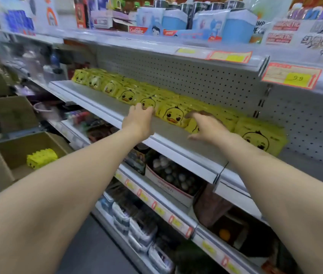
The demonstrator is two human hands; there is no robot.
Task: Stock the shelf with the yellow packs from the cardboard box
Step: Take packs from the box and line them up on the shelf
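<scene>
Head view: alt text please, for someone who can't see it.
Two hands reach a row of yellow duck-face packs on a white shelf: left hand touching one, right hand spread open over another. More packs lie in the cardboard box, lower left.

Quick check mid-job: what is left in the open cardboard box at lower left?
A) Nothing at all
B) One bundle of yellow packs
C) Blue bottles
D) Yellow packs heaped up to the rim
B: a single bundle of yellow packs lies in the cardboard box, with bare box bottom showing beside it.
</scene>
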